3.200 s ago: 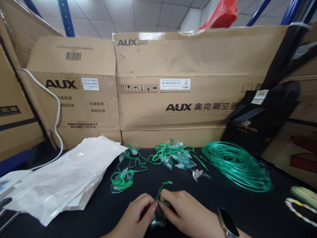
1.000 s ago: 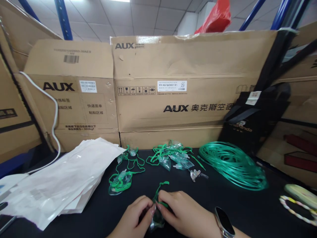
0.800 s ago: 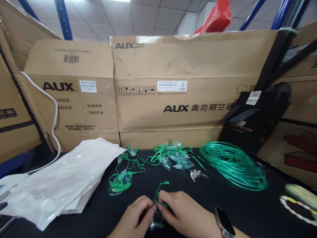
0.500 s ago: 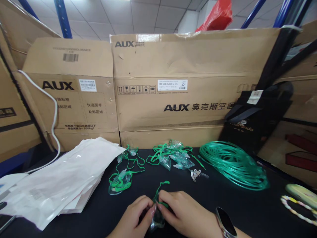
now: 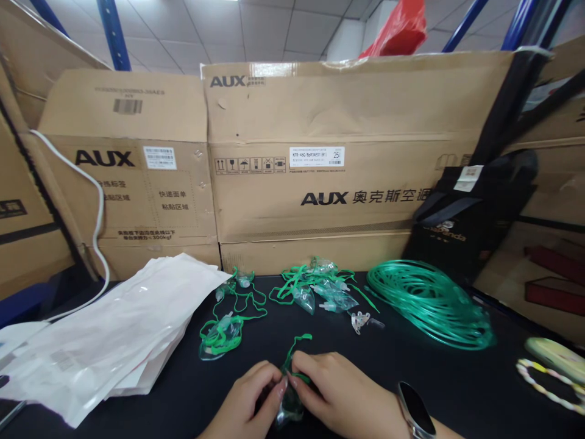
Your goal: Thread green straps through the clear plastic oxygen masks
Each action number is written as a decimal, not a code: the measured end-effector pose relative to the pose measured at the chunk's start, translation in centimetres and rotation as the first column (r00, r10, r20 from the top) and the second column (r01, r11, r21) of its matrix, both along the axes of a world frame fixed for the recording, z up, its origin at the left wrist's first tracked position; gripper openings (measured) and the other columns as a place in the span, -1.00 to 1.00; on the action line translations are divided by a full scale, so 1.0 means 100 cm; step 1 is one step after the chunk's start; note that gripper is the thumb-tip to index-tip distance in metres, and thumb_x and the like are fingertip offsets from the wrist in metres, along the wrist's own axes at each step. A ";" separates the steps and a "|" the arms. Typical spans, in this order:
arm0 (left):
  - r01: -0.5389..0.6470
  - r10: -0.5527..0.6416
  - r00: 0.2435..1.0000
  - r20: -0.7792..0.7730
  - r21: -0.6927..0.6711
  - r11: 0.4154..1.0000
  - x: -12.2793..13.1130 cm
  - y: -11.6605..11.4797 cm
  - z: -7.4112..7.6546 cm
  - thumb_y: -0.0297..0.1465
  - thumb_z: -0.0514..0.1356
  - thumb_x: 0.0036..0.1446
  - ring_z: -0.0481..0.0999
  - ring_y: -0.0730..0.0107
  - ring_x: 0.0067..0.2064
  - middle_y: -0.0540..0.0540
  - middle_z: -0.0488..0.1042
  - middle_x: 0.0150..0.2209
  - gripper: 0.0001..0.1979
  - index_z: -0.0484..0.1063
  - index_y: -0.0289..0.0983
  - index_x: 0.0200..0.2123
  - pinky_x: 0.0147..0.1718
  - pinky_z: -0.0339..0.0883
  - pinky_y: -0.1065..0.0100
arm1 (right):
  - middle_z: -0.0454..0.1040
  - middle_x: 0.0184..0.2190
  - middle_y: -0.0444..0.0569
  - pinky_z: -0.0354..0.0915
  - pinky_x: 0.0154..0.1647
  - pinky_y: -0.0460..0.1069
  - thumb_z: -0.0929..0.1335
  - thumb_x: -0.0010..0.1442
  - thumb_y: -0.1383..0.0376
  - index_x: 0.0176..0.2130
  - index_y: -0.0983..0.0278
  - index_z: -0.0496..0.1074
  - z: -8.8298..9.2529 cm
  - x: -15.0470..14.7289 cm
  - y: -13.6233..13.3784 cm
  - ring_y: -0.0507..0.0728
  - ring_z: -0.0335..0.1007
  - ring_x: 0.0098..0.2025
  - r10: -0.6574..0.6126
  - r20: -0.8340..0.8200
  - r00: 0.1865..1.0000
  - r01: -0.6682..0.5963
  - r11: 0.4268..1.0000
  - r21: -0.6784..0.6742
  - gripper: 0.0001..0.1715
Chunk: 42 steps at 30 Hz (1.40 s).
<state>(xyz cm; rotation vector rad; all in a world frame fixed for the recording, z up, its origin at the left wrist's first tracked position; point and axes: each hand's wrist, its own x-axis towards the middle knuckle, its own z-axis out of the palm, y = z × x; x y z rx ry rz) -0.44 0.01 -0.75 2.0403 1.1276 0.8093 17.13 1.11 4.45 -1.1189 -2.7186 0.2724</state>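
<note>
Low in the middle of the view, a clear oxygen mask [image 5: 289, 407] is between my two hands above the black table. Its green elastic strap [image 5: 292, 349] runs up between the fingers, with one end lying loose beyond them. My left hand [image 5: 253, 393] pinches the mask's edge near the strap. My right hand [image 5: 326, 387], with a smartwatch on its wrist, pinches the strap at the same spot, fingertips nearly touching the left ones. The exact point of grip is hidden by the fingers. Beyond my hands lie more strapped masks, one group [image 5: 223, 335] at left and another [image 5: 336, 296] at centre.
A coil of green tubing [image 5: 429, 305] lies at right, with small clear plastic pieces [image 5: 360, 321] nearer the centre. White plastic bags [image 5: 123, 329] are stacked at left. Cardboard boxes [image 5: 320, 225] wall off the back. A beaded bracelet [image 5: 543, 384] is at far right.
Both hands keep the same pinch on the mask and strap, with hardly any movement. The whole view has shifted very slightly.
</note>
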 end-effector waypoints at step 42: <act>-0.006 0.006 1.000 0.008 0.027 1.000 0.001 -0.001 0.002 -0.32 -0.09 0.15 0.24 0.45 -0.46 0.02 0.20 -0.52 -0.75 0.21 -0.26 -0.52 -0.46 0.16 0.47 | 0.43 -0.49 -0.13 0.05 -0.54 -0.15 0.15 0.19 0.35 -0.38 0.25 0.19 0.001 0.000 -0.001 0.03 0.36 -0.47 -0.009 0.012 1.000 0.009 1.000 0.000 -0.89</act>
